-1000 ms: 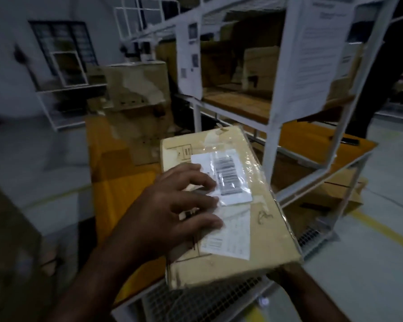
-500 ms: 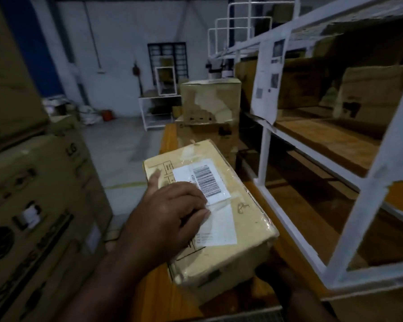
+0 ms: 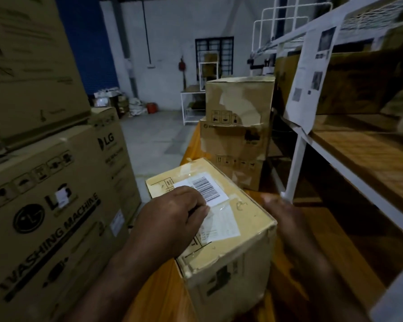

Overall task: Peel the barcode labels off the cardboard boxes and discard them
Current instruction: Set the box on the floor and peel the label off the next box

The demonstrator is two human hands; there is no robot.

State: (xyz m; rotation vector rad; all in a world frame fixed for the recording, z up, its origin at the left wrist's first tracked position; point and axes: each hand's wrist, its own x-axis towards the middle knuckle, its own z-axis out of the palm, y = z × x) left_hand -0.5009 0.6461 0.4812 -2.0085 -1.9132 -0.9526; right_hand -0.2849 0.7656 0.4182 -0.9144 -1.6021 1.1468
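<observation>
A tan cardboard box (image 3: 233, 249) wrapped in clear tape lies on an orange surface, low in the middle of the view. On its top sits a white barcode label (image 3: 208, 189), lying flat, with a second white printed label (image 3: 222, 225) below it. My left hand (image 3: 172, 219) rests on the box top, fingers curled together with the tips at the barcode label's lower left edge; the thumb is hidden. My right hand (image 3: 283, 213), blurred, is against the box's right side.
Large LG washing machine cartons (image 3: 56, 217) are stacked close on the left. Three taped cardboard boxes (image 3: 237, 126) stand behind the small box. A white metal rack (image 3: 296, 159) with wooden shelves and a hanging paper sheet (image 3: 312, 73) fills the right.
The view swung left and the box came down onto the orange surface. My right hand moved from under the box to its right side. My left fingers curled in at the barcode label's edge.
</observation>
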